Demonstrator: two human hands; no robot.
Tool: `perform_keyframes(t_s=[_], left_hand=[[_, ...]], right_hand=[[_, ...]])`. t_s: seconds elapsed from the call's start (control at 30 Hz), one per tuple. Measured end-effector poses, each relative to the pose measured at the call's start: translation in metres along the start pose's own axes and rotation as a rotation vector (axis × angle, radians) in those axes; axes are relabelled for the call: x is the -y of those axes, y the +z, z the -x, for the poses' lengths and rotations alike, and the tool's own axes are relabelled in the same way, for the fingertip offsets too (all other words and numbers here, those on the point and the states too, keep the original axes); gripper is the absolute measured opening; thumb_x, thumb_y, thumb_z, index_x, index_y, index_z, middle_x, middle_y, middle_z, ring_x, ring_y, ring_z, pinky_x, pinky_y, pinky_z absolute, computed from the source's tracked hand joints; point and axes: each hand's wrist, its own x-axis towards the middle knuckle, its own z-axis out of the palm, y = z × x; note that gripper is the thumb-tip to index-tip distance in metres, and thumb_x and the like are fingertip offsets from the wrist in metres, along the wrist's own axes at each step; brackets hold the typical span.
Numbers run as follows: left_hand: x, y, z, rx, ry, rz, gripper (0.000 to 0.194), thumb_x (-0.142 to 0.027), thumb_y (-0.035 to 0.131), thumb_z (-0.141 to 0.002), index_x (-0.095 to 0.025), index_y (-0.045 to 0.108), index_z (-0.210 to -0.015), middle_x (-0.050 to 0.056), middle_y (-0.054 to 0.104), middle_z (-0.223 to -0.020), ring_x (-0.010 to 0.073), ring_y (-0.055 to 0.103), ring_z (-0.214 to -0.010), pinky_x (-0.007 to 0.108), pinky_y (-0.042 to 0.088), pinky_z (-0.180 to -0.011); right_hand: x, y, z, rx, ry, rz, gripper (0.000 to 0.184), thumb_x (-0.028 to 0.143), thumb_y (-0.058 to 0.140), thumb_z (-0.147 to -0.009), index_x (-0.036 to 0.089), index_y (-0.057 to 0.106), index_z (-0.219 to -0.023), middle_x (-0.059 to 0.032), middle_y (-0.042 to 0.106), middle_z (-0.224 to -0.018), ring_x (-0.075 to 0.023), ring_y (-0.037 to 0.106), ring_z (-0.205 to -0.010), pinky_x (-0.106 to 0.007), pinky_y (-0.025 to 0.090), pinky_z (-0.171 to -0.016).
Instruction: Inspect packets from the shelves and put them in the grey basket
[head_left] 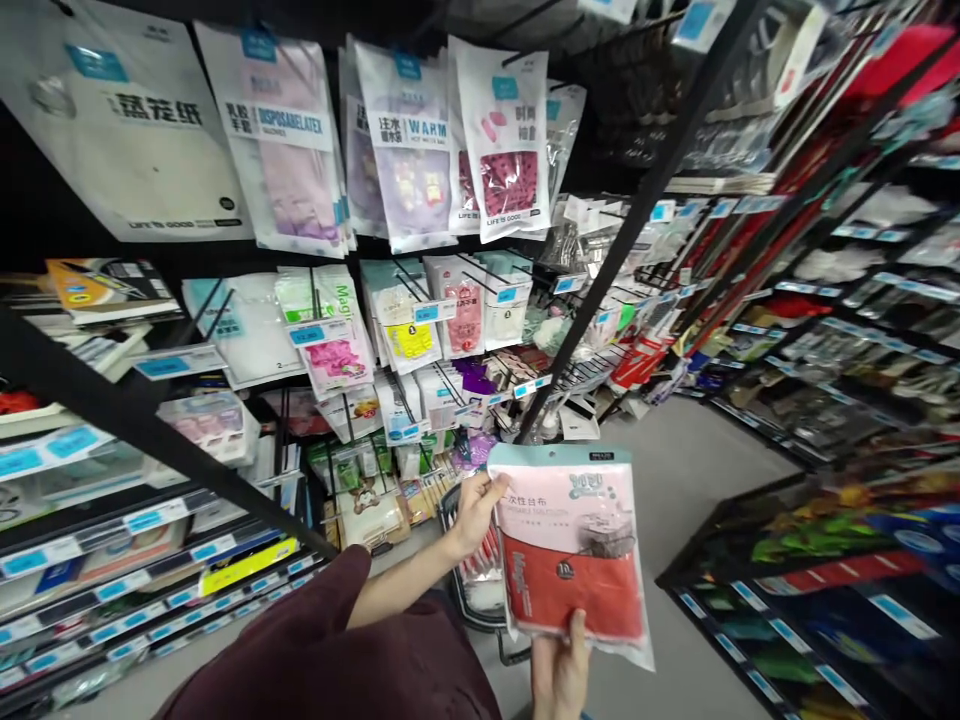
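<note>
A flat plastic pack of disposable tablecloth point(574, 580), pink and white above and red below, is held up in front of me. My left hand point(480, 515) grips its upper left edge, thumb on the front face. From below, my right hand point(562, 660) grips the bottom edge, with its thumb on the red part and its other fingers mostly hidden behind. Partly covered by the pack, a dark shopping basket point(484, 624) with red-and-white packaged goods in it is just behind and left.
Hanging packs cover the rack ahead, among them latex gloves point(289, 150), a hot water bag point(412, 170) and sleeve covers point(506, 150). Black slanting rack bars point(630, 220) cross the view. Shelves point(787, 640) stand at the right beside the grey floor point(675, 470).
</note>
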Motion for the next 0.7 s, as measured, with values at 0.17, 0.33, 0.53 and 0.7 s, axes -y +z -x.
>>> perform_keyframes(t_s=[0.17, 0.33, 0.53, 0.7], left_hand=[[0.001, -0.017, 0.011, -0.036, -0.012, 0.009, 0.038, -0.047, 0.066, -0.081, -0.011, 0.070, -0.071, 0.003, 0.065, -0.066, 0.0135, 0.056, -0.064, 0.023, 0.042, -0.062], [-0.003, -0.027, 0.017, -0.039, -0.080, 0.047, 0.043, -0.053, 0.065, -0.080, -0.011, 0.071, -0.072, 0.005, 0.067, -0.067, 0.0158, 0.058, -0.064, 0.025, 0.044, -0.062], [-0.016, -0.036, 0.025, 0.086, -0.184, 0.032, 0.046, -0.056, 0.066, -0.078, -0.011, 0.071, -0.086, 0.007, 0.070, -0.078, 0.0191, 0.062, -0.073, 0.028, 0.048, -0.068], [-0.029, -0.058, 0.025, 0.420, -0.229, 0.016, 0.048, -0.046, 0.073, -0.074, -0.013, 0.068, -0.110, 0.011, 0.071, -0.106, 0.0242, 0.065, -0.094, 0.034, 0.050, -0.085]], right_hand=[[-0.012, 0.001, 0.005, 0.006, 0.057, 0.006, 0.065, 0.050, 0.066, -0.080, 0.029, 0.045, -0.137, -0.0049, 0.051, -0.141, -0.0239, 0.051, -0.125, -0.054, 0.037, -0.108], [-0.018, 0.002, 0.012, 0.043, 0.058, 0.032, 0.060, 0.058, 0.050, -0.088, 0.031, 0.040, -0.141, -0.0043, 0.054, -0.138, -0.0243, 0.051, -0.125, -0.053, 0.042, -0.105], [-0.034, -0.001, 0.017, 0.014, 0.013, 0.048, 0.062, 0.069, 0.042, -0.086, 0.038, 0.040, -0.140, -0.0022, 0.054, -0.138, -0.0264, 0.052, -0.125, -0.054, 0.046, -0.098], [-0.052, 0.021, 0.028, 0.005, 0.022, 0.014, 0.068, 0.074, 0.045, -0.080, 0.036, 0.046, -0.137, -0.0025, 0.058, -0.134, -0.0269, 0.055, -0.120, -0.051, 0.047, -0.097]])
